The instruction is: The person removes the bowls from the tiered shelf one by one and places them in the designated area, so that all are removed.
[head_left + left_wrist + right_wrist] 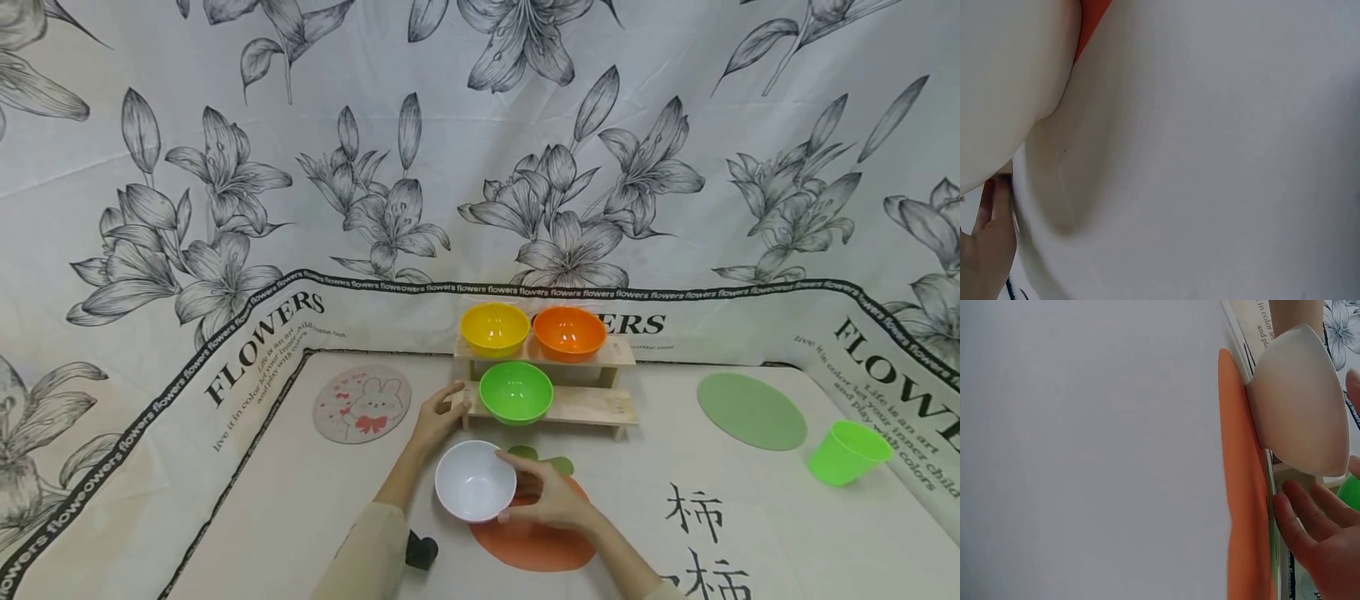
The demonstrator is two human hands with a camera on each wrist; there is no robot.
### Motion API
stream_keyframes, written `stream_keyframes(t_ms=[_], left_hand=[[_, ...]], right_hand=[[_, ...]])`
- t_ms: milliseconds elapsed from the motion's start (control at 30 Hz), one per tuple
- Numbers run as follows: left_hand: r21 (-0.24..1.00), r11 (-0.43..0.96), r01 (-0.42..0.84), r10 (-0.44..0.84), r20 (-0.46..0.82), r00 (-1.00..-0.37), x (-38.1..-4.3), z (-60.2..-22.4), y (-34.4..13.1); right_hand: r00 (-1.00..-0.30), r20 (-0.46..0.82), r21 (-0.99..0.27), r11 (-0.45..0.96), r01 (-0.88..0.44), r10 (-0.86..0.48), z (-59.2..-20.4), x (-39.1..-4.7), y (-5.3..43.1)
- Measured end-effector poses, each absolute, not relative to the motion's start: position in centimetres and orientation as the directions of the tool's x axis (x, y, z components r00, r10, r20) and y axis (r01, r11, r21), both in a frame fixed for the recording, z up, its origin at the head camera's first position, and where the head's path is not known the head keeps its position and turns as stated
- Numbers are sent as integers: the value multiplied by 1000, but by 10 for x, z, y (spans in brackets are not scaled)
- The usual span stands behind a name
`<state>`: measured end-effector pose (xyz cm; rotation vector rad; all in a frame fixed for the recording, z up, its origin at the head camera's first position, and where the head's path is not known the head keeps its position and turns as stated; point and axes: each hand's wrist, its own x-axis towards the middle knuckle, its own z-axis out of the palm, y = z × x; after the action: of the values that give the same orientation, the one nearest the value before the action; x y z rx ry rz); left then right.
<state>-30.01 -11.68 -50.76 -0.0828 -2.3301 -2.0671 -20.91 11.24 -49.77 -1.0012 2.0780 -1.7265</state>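
A white bowl (476, 482) stands on the table over the left edge of the orange persimmon-shaped mat (536, 546). My right hand (551, 496) holds it at its right side, thumb and a finger spread along the rim; the other fingers (1300, 515) reach out below the bowl in the right wrist view. My left hand (437, 421) grips the left end of a two-step wooden stand (588, 404). Beside that hand, a green bowl (516, 393) sits on the lower step. A yellow bowl (495, 330) and an orange bowl (569, 333) share the upper step.
A round rabbit-print mat (362, 405) lies left of the stand. To the right are a green oval mat (752, 411) and a bright green cup (847, 452). A small black object (421, 551) is by the left sleeve. Flower-printed cloth (390, 150) hangs behind.
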Motion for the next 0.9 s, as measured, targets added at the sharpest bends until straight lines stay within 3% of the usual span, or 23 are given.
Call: stream_keyframes(t_ms=[133, 300, 500, 700, 900], left_hand=[[992, 112, 54, 23, 52, -998, -302, -509, -117], [994, 96, 51, 31, 49, -998, -301, -509, -118], [998, 55, 43, 59, 40, -997, -291, -493, -118], [998, 48, 40, 69, 37, -997, -283, -480, -118], [1000, 9, 29, 79, 28, -996, -283, -482, -119]], right_hand=[[-791, 272, -925, 76, -371, -549, -493, -210, 119], [-888, 363, -903, 129, -410, -281, -484, -214, 131], [-883, 467, -864, 189, -466, -44, -465, -227, 140], [-904, 427, -884, 204, -420, -8, -435, -234, 138], [-935, 335, -921, 168, -352, -121, -442, -253, 143]])
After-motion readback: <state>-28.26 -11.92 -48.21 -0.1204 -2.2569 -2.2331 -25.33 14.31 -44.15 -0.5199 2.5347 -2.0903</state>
